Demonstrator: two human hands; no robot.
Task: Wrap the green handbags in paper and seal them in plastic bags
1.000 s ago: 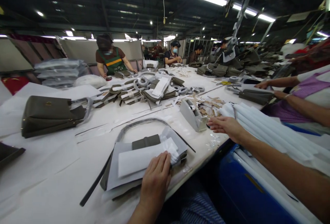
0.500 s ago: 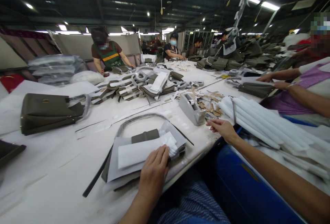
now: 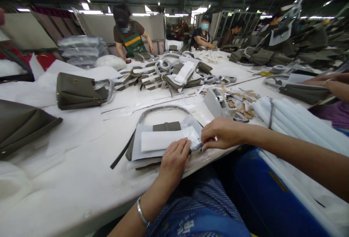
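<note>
Olive-green and smooth, a bag (image 3: 167, 126) lies flat in the centre of the frame, near the front edge of the white table (image 3: 89, 149), with a pale sheet (image 3: 136, 144) and a white wrapping strip (image 3: 155, 141) over it. Its wrapped handle (image 3: 169, 107) loops toward the top, and a dark strap (image 3: 121, 153) sticks out at the lower left. The left hand (image 3: 176, 157) is palm down, its fingers straight and close together, resting on the strip by its crumpled right end. The right hand (image 3: 222, 133), fingers curled and thumb nearly meeting them, is at that end too; whether it pinches a piece of tape cannot be told. A tape dispenser (image 3: 215, 102) stands just beyond it, right of centre, near loose scraps (image 3: 247, 102). If the left hand eased off, the slick strip could slide or spring open and leave the wrapping crooked. Tape on the fingers could catch the sheet or fold onto itself. With the table's edge so near, a sideways push might tip the bag's corner over it, and a sleeve or wrist could snag the loose strap
</note>
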